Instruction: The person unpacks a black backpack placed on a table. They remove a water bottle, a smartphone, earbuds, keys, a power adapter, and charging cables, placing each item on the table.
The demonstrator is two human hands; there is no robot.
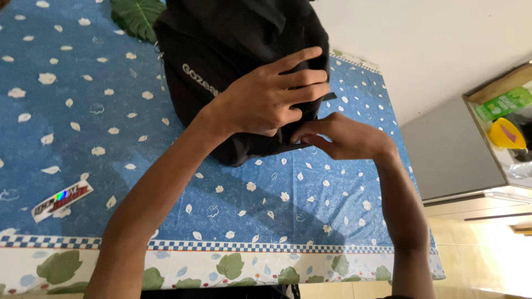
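Observation:
A black fabric bag (221, 50) lies on a blue tablecloth (100, 127) printed with small white leaves. My left hand (271, 94) rests flat on the bag's near end, fingers spread and pointing right, pressing the fabric down. My right hand (338, 135) comes in from the right just below it, with thumb and fingers pinched on a small part at the bag's lower edge; what exactly they pinch is hidden under the fingers.
A small shiny sticker (61, 200) lies on the cloth at the near left. The tablecloth's green-leaf border (233, 268) runs along the near table edge. To the right stand a grey cabinet top (454, 149) and a shelf holding a yellow object (505, 133) and a green packet (507, 102).

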